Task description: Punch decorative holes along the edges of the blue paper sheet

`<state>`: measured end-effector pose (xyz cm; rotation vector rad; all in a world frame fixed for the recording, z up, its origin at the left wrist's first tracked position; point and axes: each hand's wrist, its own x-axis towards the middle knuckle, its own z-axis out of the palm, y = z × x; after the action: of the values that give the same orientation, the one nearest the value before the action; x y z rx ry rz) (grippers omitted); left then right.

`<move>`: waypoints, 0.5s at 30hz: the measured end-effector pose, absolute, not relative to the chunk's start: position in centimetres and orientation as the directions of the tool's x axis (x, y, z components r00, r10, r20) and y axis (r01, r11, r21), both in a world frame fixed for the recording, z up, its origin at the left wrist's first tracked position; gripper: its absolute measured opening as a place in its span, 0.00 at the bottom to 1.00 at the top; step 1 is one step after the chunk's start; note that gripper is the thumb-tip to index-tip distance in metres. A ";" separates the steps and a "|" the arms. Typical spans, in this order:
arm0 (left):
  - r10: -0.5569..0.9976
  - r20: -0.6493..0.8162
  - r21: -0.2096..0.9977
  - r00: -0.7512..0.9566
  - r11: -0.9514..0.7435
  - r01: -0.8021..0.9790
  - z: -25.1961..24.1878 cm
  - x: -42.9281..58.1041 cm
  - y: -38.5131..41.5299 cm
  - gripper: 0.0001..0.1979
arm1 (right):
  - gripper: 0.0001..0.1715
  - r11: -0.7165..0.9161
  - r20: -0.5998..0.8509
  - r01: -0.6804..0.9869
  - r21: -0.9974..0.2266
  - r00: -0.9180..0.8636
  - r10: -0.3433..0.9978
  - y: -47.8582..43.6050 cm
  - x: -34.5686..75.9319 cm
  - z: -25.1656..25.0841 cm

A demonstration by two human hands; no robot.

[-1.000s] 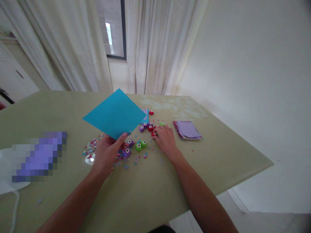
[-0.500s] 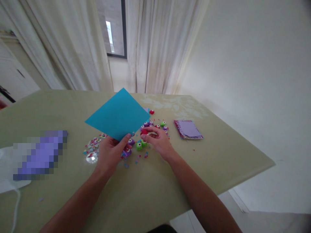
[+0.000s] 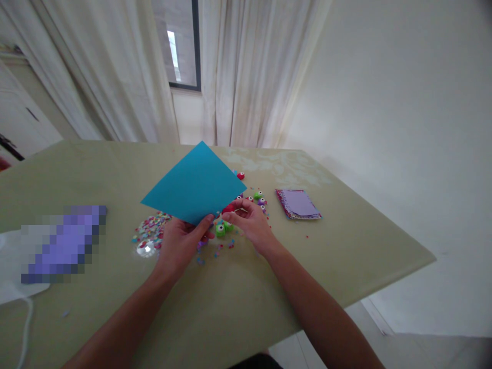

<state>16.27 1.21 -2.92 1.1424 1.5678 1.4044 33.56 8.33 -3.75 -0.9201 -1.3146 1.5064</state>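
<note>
Since the earlier frame, my right hand [image 3: 250,224] has come leftward, and the blue sheet [image 3: 194,183] has shifted slightly right. That hand is closed, thumb and fingertips pinching a red piece [image 3: 228,209] just beside the sheet's near right edge; whether they touch, I can't tell. My left hand [image 3: 180,245] clamps the sheet's near corner between thumb and fingers. The sheet lies left of my right hand, its longer diagonal running left to right. Green pieces [image 3: 220,229] sit nearer me than the sheet, paper bits [image 3: 150,230] to its near left, and a paper stack [image 3: 300,204] well to its right.
</note>
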 end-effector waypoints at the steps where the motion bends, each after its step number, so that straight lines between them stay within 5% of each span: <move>1: 0.940 0.049 0.987 -0.337 0.005 0.158 -3.1 16.3 1.2 0.17 | 0.27 -0.025 0.027 -0.161 -0.987 -0.312 0.950 8.3 33.5 -3.7; 15: 0.949 0.147 0.975 -0.280 -0.091 0.202 -3.2 16.6 1.2 0.16 | 0.29 -0.118 -0.042 -0.200 -0.973 -0.347 0.937 7.9 33.5 -3.9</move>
<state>16.60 1.25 -3.21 1.2862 1.5145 1.4290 33.46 7.92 -3.93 -0.9153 -1.2442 1.6182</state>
